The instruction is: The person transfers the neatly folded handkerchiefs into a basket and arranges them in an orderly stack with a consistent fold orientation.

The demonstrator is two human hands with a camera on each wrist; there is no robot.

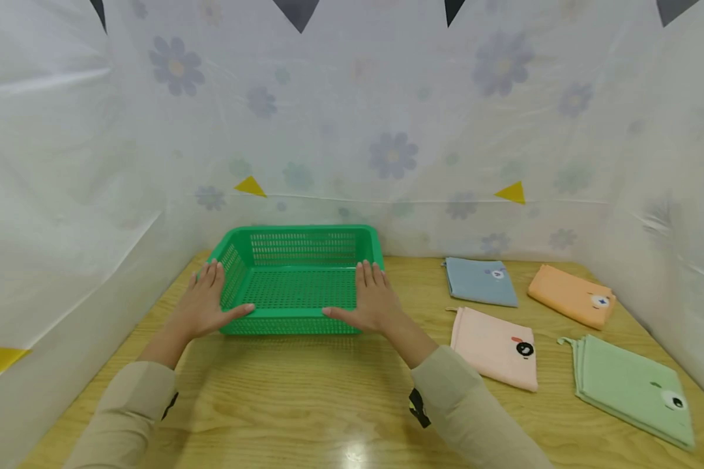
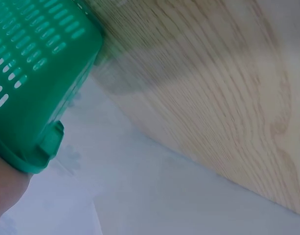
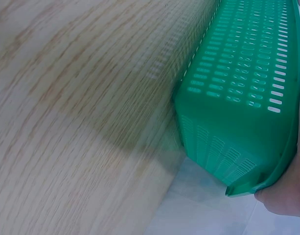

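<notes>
A green plastic basket [image 1: 293, 324] with slotted walls stands on the wooden table at the far left of centre, its perforated floor showing. My left hand [image 1: 201, 307] rests at its near left corner, fingers stretched forward along the side and thumb on the front rim. At the near right corner lies my right hand [image 1: 377, 303], fingers straight and thumb pointing inward along the rim. Both wrist views show the basket's outer corner [image 2: 37, 112] from below, with only part of each hand [image 3: 289, 193] at the image edge.
Right of the basket lie folded cloths: blue [image 1: 480, 282], orange [image 1: 566, 294], pink [image 1: 493, 345] and green [image 1: 628, 384], each with a small face design. White flower-patterned sheeting [image 1: 352, 117] encloses the table [image 1: 281, 404] at the back and sides.
</notes>
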